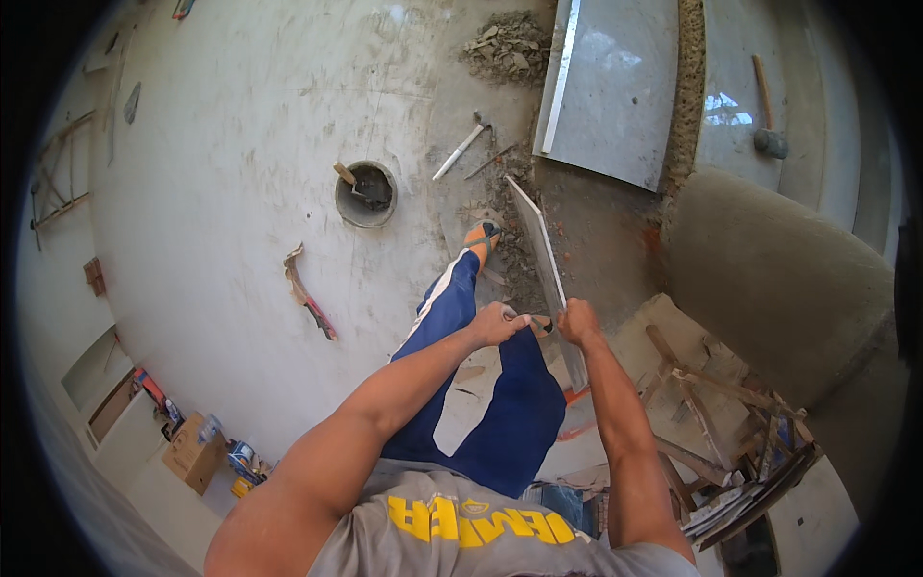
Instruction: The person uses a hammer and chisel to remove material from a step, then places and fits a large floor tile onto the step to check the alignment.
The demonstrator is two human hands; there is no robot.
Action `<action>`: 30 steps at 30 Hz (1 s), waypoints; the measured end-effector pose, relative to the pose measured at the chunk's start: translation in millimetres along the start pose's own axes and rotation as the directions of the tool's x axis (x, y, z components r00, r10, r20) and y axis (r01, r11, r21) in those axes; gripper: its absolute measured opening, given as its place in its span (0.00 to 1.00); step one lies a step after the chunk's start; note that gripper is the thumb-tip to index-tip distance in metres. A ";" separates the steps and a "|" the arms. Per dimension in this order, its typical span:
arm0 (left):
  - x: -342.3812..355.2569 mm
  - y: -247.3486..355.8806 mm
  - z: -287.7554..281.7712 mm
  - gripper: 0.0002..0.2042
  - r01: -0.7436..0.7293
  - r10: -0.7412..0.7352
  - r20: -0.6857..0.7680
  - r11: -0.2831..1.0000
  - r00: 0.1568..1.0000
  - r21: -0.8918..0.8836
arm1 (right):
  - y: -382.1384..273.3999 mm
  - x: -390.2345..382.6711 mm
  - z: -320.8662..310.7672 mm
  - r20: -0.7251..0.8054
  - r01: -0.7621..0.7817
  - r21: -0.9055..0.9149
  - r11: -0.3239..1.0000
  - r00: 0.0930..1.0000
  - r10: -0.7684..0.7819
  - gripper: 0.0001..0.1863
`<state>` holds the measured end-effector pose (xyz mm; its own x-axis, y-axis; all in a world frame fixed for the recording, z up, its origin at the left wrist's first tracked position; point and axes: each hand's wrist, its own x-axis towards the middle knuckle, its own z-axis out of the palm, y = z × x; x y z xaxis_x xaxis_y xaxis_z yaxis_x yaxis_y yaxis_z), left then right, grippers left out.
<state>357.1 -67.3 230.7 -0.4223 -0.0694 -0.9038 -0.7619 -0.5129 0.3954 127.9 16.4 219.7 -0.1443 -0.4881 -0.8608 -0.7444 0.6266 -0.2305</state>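
Note:
A large, thin tile slab (541, 245) stands tilted on its edge in front of me, above mortar-covered floor. My right hand (579, 321) is shut on its near right edge. Left of the slab, above my knee, my left hand (498, 325) has its fingers curled closed; what they hold, if anything, is hidden. One foot in an orange and dark sandal (483, 237) rests beside the slab's far end. A hammer with a white handle (459, 152) lies farther ahead on the floor.
A round bucket (339, 202) with a trowel (346, 175) stands ahead left. A laid slab (615, 91) carries a metal straightedge (560, 82). A mallet (769, 142) lies far right. Scrap wood (707, 423) is piled at near right, rubble (510, 46) far ahead.

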 end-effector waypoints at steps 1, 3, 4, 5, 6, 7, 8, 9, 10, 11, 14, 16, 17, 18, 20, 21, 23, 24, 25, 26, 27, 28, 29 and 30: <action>-10.1 15.1 5.7 0.37 0.089 -0.088 0.014 0.980 0.996 -0.177 | -5.7 -11.8 -2.5 0.007 0.001 -0.006 1.000 1.000 0.000 0.15; -24.3 38.1 14.9 0.46 0.195 -0.195 0.045 0.880 0.980 -0.433 | -27.0 -39.9 -14.1 0.022 0.001 -0.018 1.000 1.000 -0.001 0.14; -28.7 46.9 20.2 0.48 0.211 -0.217 0.050 0.830 0.975 -0.517 | -39.4 -57.3 -20.3 0.031 -0.001 -0.025 1.000 1.000 0.001 0.13; -32.5 57.0 23.8 0.51 0.221 -0.235 0.056 0.772 0.970 -0.596 | -50.1 -72.6 -26.3 0.037 -0.001 -0.035 0.999 0.999 0.002 0.13; -40.1 71.2 25.2 0.47 0.212 -0.266 0.012 0.739 0.964 -0.639 | -56.7 -86.0 -27.2 0.030 0.010 -0.043 0.999 1.000 -0.009 0.13; -44.8 78.1 27.5 0.45 0.216 -0.280 0.003 0.734 0.960 -0.644 | -62.9 -100.4 -26.6 0.023 0.022 -0.053 0.998 1.000 -0.021 0.12; -38.3 73.0 31.5 0.43 0.220 -0.292 -0.006 0.732 0.956 -0.645 | -72.2 -114.7 -29.3 0.012 0.033 -0.058 0.998 0.999 -0.032 0.12; -25.6 66.5 39.3 0.41 0.225 -0.302 -0.011 0.733 0.953 -0.642 | -80.3 -127.4 -33.3 0.024 0.022 -0.076 0.997 0.999 -0.020 0.11; -22.0 58.7 52.1 0.28 0.183 -0.393 -0.176 0.720 0.903 -0.670 | -96.4 -144.3 -41.3 0.050 0.036 -0.109 0.993 0.998 -0.031 0.10; -31.8 63.0 54.1 0.25 0.193 -0.414 -0.192 0.722 0.890 -0.664 | -104.2 -157.5 -47.1 0.064 0.032 -0.140 0.990 0.998 -0.023 0.10; -54.2 61.3 66.3 0.17 0.214 -0.464 -0.277 0.757 0.841 -0.617 | -122.5 -193.5 -54.8 0.049 0.072 -0.205 0.976 0.997 -0.064 0.10; -95.3 76.0 61.8 0.17 0.187 -0.438 -0.192 0.684 0.878 -0.705 | -123.6 -213.0 -54.3 0.019 0.110 -0.227 0.968 0.994 -0.108 0.10; -119.7 81.6 55.7 0.18 0.173 -0.422 -0.158 0.643 0.893 -0.746 | -127.7 -225.9 -55.7 0.005 0.131 -0.233 0.963 0.991 -0.134 0.10; -134.8 77.9 55.0 0.18 0.124 -0.367 -0.148 0.621 0.918 -0.774 | -133.9 -239.8 -56.0 -0.006 0.153 -0.242 0.958 0.987 -0.159 0.10; -166.6 68.3 59.4 0.20 0.039 -0.258 -0.132 0.564 0.957 -0.825 | -140.3 -265.3 -53.7 -0.028 0.188 -0.269 0.945 0.979 -0.203 0.10; -180.9 68.4 60.4 0.21 0.014 -0.222 -0.139 0.573 0.965 -0.819 | -141.4 -277.1 -52.4 -0.057 0.192 -0.276 0.942 0.975 -0.215 0.10; -213.6 72.7 65.1 0.23 -0.032 -0.152 -0.149 0.585 0.977 -0.810 | -144.3 -304.1 -53.7 -0.109 0.198 -0.291 0.936 0.965 -0.238 0.11; -233.5 80.1 66.6 0.25 -0.060 -0.118 -0.165 0.608 0.979 -0.791 | -148.4 -320.8 -60.2 -0.102 0.200 -0.293 0.935 0.966 -0.238 0.13; -256.7 90.3 67.0 0.25 -0.066 -0.099 -0.160 0.618 0.982 -0.783 | -152.5 -337.7 -70.4 -0.098 0.205 -0.296 0.933 0.965 -0.243 0.16; -281.9 102.8 66.3 0.25 -0.076 -0.078 -0.160 0.628 0.984 -0.775 | -153.9 -351.2 -79.3 -0.096 0.213 -0.299 0.930 0.963 -0.251 0.18; -300.0 108.4 64.7 0.26 -0.091 -0.058 -0.165 0.639 0.985 -0.764 | -147.0 -360.1 -85.6 -0.119 0.302 -0.188 0.935 0.937 -0.327 0.21; -310.5 106.6 68.4 0.26 -0.117 -0.009 -0.162 0.655 0.987 -0.746 | -129.7 -368.2 -95.6 -0.150 0.392 -0.076 0.917 0.905 -0.399 0.24; -322.6 104.1 71.7 0.26 -0.155 0.014 -0.194 0.653 0.981 -0.741 | -111.2 -373.8 -103.2 -0.191 0.487 0.039 0.873 0.861 -0.472 0.26; -333.0 103.1 74.6 0.26 -0.195 0.040 -0.223 0.648 0.974 -0.736 | -90.1 -369.8 -109.5 -0.102 0.379 0.311 0.872 0.925 -0.366 0.33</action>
<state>382.6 -33.2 584.6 -0.3325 -0.2788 -0.9010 -0.0503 -0.9487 0.3122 177.0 73.9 608.5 0.0730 -0.7427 -0.6656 -0.5009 0.5498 -0.6684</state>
